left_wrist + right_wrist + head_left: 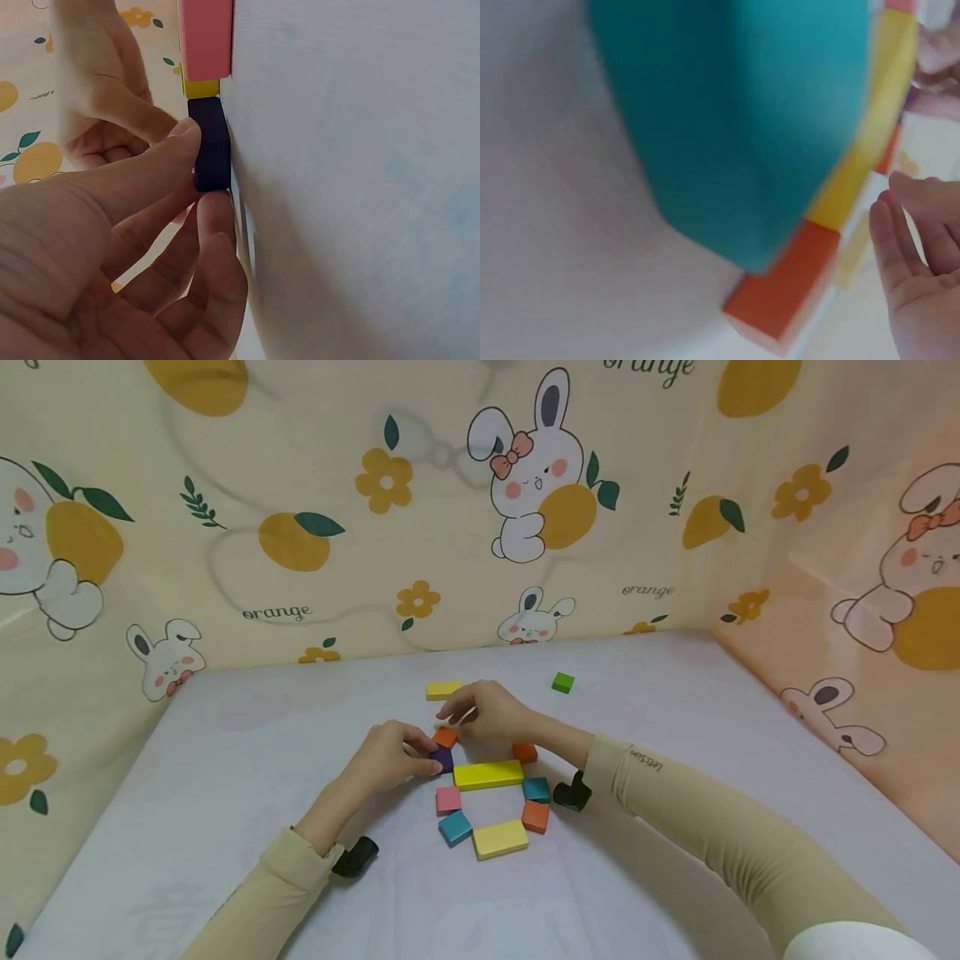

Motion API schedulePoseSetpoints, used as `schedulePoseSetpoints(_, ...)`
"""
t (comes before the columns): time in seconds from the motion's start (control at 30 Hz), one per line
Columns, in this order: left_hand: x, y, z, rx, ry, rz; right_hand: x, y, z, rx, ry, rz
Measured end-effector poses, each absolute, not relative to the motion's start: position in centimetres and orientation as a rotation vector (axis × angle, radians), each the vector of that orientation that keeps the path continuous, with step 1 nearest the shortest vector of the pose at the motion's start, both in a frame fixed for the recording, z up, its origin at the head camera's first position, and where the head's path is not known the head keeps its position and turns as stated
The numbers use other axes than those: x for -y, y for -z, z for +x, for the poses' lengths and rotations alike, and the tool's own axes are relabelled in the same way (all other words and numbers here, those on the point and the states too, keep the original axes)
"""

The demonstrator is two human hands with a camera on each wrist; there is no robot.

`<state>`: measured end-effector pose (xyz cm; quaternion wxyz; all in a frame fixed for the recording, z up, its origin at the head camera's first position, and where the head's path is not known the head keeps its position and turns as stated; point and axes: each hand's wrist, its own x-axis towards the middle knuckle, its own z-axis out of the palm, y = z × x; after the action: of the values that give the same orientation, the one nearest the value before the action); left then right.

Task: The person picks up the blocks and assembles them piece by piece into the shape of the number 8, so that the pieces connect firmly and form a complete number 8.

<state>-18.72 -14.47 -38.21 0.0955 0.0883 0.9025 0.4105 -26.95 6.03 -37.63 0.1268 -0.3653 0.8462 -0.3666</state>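
My left hand (388, 756) pinches a dark purple block (442, 760) between thumb and fingers; the left wrist view shows the thumb on one side of this block (211, 142). An orange block (446, 737) lies against its far side. Just beyond that, my right hand (491, 714) hovers with its fingers loosely bent. In the right wrist view, the right hand (926, 247) has thumb and fingertips near each other with nothing visible between them. A long yellow block (488, 775) lies right of the purple one, and a pink block (448, 801) sits nearer the front.
A ring of blocks continues with a teal block (455, 828), a pale yellow block (500, 840), an orange block (536, 817) and a blue block (537, 790). Another orange block (525, 752) lies under the right forearm. Farther back are a yellow block (444, 690) and a green block (563, 682).
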Motion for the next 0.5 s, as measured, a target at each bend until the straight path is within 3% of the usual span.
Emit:
schedulePoseSetpoints(0.3,14.4,38.1,-18.5,-2.687,-1.196,0.212,-9.9,36.1,-27.2,-2.691,1.186,-0.908)
schedulePoseSetpoints(0.5,13.9,37.9,-18.4,-2.692,-1.171,0.2,-14.2,35.7,-27.4,-2.809,1.305,-0.652)
